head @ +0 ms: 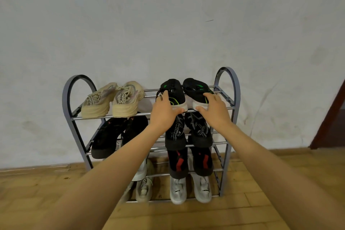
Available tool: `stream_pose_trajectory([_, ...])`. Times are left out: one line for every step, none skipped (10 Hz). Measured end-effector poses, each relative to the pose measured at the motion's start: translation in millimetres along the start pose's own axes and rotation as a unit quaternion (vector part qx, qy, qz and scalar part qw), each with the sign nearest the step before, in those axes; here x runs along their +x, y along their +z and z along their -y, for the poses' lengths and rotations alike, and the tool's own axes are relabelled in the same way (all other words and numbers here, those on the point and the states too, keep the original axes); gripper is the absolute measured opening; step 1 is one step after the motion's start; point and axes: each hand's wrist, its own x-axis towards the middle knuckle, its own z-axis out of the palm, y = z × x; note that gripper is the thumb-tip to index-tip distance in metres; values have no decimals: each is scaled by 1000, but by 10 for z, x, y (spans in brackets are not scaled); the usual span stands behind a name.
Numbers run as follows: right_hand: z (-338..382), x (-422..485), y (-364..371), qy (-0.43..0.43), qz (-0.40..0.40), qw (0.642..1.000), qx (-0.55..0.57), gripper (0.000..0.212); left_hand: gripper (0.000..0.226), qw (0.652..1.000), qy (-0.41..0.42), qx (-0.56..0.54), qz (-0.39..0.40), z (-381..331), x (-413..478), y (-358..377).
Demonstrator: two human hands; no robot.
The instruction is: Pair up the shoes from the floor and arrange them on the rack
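A grey metal shoe rack with several tiers stands against the wall. On the right of its top tier sits a black pair with green marks and white soles. My left hand holds the heel of the left black-green shoe, thumb along the sole. My right hand holds the heel of the right black-green shoe the same way. A beige pair sits on the left of the top tier.
Lower tiers hold a black pair, a black pair with white print, a black-and-red pair and light grey pairs at the bottom. My forearms hide part of the left side. Wooden floor lies around the rack.
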Motion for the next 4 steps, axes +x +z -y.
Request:
stream_pose_trajectory([26,-18,8,3,-13,1000,4,56,74,1000,-5,25,-6,9,-35,46])
stream_pose_trajectory([86,-26,-15,12,8,1000,-19,55,48,998,-6,58,15,-43,-68,66])
stream_pose_trajectory([122,-48,-85,19,43,997,-67,57,46,997,-8,70,40,-88,-115,16])
stream_pose_trajectory([232,-273,-205,1,49,993,-103,63,40,996,24,72,40,-83,-349,-77])
